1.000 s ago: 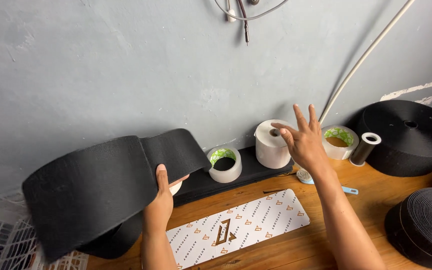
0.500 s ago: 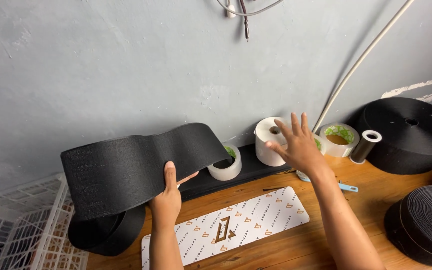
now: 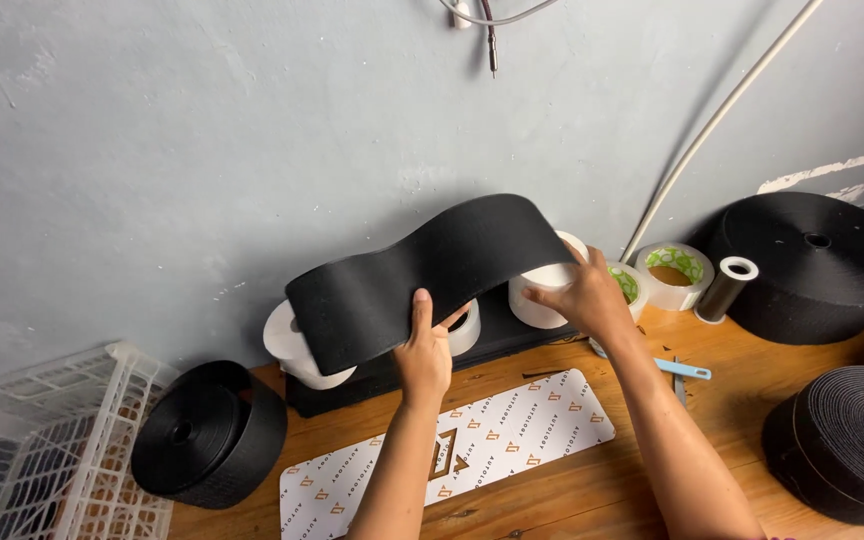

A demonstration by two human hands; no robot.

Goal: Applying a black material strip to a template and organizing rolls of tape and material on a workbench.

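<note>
A wide black strap strip (image 3: pixel 422 270) arches in the air in front of the grey wall. My left hand (image 3: pixel 424 352) pinches its lower edge near the middle, thumb on the front face. At the strip's right end my right hand (image 3: pixel 584 298) grips it, just in front of a white tape roll (image 3: pixel 540 290). Below the hands a white patterned rectangular sheet (image 3: pixel 512 440) lies flat on the wooden table (image 3: pixel 572 500).
A black strap roll (image 3: pixel 207 432) stands at the left beside a white plastic crate (image 3: pixel 42 450). Large black rolls sit at the right (image 3: pixel 812 265) and front right (image 3: pixel 842 440). Tape rolls (image 3: pixel 674 272), a small metal cylinder (image 3: pixel 724 288), a blue-handled tool (image 3: pixel 680 368) and a long black block (image 3: pixel 392 365) line the wall.
The black strip has swung right and risen, away from the roll at the left. My right hand has gone from open in the air to gripping the strip's right end.
</note>
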